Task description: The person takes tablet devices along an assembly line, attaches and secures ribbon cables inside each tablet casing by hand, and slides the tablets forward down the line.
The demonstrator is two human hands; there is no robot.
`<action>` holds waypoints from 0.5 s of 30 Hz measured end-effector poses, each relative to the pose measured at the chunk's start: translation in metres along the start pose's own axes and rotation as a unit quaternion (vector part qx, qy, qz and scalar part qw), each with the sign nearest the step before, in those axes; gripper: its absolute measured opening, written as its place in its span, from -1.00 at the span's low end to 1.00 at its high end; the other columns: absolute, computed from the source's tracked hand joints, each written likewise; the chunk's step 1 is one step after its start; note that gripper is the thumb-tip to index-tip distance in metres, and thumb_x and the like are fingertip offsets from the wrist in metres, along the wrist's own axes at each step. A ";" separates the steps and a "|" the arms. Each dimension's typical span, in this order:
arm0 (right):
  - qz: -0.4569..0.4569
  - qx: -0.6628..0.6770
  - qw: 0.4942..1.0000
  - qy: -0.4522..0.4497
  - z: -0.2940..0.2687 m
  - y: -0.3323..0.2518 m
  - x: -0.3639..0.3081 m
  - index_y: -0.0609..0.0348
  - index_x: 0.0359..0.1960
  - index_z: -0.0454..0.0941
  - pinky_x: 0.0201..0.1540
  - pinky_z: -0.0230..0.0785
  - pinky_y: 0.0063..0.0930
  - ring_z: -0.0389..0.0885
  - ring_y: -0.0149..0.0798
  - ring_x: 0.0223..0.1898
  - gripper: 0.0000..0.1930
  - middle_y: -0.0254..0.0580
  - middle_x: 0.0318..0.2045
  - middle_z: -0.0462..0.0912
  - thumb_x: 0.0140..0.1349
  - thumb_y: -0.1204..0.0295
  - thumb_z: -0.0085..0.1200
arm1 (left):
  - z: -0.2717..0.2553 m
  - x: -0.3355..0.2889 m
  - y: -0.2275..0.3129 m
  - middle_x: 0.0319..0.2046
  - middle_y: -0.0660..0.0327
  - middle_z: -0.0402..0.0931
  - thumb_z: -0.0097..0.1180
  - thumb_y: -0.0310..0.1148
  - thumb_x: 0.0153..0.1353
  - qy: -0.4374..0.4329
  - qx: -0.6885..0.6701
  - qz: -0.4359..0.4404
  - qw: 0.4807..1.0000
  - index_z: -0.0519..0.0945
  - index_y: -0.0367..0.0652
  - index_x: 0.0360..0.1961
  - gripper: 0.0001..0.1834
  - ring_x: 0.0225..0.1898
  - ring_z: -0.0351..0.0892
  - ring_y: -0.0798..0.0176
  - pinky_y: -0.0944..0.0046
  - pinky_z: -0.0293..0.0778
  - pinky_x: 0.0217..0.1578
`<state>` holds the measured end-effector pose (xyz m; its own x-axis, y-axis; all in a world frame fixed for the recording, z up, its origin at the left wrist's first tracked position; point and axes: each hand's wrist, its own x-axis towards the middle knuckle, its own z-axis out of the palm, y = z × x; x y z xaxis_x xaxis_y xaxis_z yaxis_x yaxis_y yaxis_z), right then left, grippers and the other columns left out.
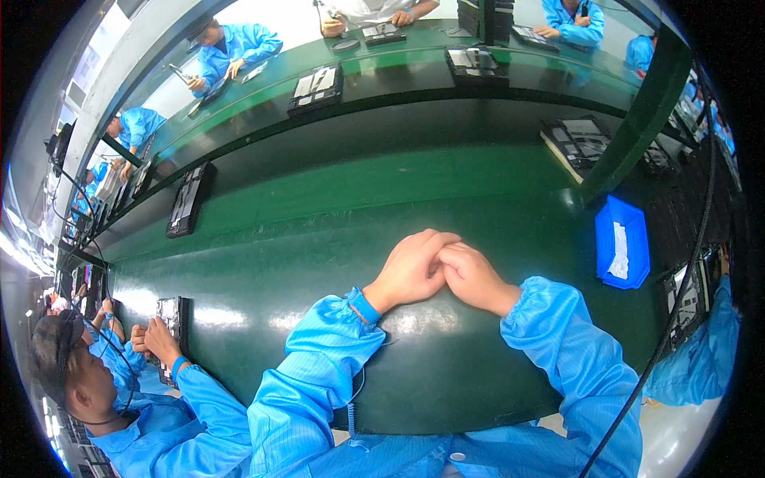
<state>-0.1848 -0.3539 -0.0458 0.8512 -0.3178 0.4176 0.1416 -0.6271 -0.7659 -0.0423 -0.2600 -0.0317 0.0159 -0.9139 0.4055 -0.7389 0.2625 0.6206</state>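
Note:
My left hand [404, 268] and my right hand [476, 276] rest together above the green tabletop [470, 374], in front of my body. The fingers of both are curled and pressed against each other, with the left fingers reaching over the right ones. No object shows in either hand, though the undersides are hidden. A blue wrist strap [364, 306] circles my left wrist, and a coiled cord [351, 418] hangs below that sleeve.
A blue bin [637, 231] holding white paper stands at the right. Black device [190, 199] lies at the left; others [317, 88] sit on the raised shelf. Co-workers in blue [171, 422] flank me, the left one handling a device [182, 319]. A black cable [684, 279] hangs at right.

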 end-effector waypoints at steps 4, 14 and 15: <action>0.002 0.005 1.000 -0.001 0.000 0.000 0.000 0.28 -0.34 0.54 -0.13 0.42 -0.21 0.59 0.04 -0.21 -0.85 0.03 -0.32 0.62 0.11 0.66 -0.10 | 0.000 0.000 0.000 -0.25 0.03 0.55 0.17 -0.43 -0.04 -0.005 0.002 -0.008 1.000 0.54 -0.16 0.00 -0.53 -0.18 0.54 -0.10 0.02 0.44 -0.17; -0.004 0.004 1.000 0.007 -0.001 0.000 -0.001 0.28 -0.36 0.53 -0.15 0.42 -0.21 0.60 0.03 -0.23 -0.86 0.03 -0.34 0.62 0.11 0.67 -0.09 | 0.002 0.001 0.001 -0.24 0.04 0.55 0.17 -0.44 -0.04 -0.011 0.007 -0.012 1.000 0.54 -0.16 0.00 -0.53 -0.17 0.54 -0.10 0.03 0.44 -0.16; -0.004 0.003 1.000 0.007 -0.001 0.001 -0.001 0.28 -0.37 0.53 -0.16 0.42 -0.21 0.60 0.03 -0.23 -0.86 0.02 -0.34 0.62 0.11 0.67 -0.09 | 0.001 0.000 0.001 -0.24 0.04 0.55 0.17 -0.44 -0.04 -0.011 0.007 -0.012 1.000 0.54 -0.16 0.00 -0.53 -0.17 0.54 -0.10 0.03 0.44 -0.16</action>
<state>-0.1858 -0.3546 -0.0462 0.8427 -0.3234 0.4305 0.1513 -0.6251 -0.7658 -0.0437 -0.2607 -0.0320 0.0194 -0.9267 0.3753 -0.7480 0.2356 0.6205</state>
